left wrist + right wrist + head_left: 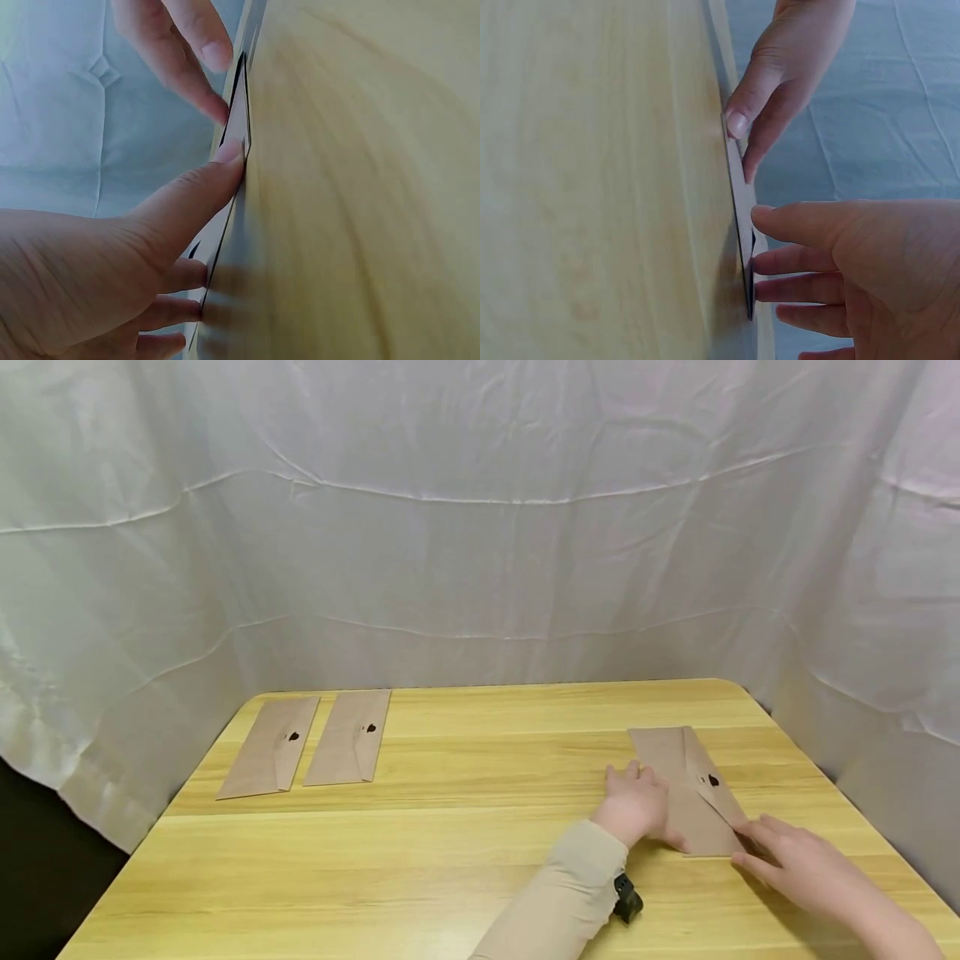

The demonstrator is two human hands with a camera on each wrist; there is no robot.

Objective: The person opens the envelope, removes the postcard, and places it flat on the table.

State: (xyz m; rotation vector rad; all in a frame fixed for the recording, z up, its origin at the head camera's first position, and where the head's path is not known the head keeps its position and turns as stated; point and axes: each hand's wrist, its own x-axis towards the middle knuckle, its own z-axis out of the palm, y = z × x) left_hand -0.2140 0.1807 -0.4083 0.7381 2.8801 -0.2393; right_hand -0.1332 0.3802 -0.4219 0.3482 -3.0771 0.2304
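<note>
A pinkish-brown paper envelope (692,818) lies flat at the right of the table, its pointed flap (694,762) on the right side with a small dark mark (713,781). My left hand (636,806) rests on the envelope's left side, fingers spread and thumb along the near edge. At the near right corner is my right hand (802,864), its fingers straight and touching the end of the flap. That end stands slightly lifted, with a dark gap beneath, seen also in the left wrist view. Thumb and fingers of the right hand are apart in the right wrist view.
Two similar envelopes, one at the far left (258,756) and one beside it (339,745), lie on the wooden table (450,860) with flaps down. Pale curtains (480,568) hang behind and at both sides. A black device (627,900) is on the left wrist.
</note>
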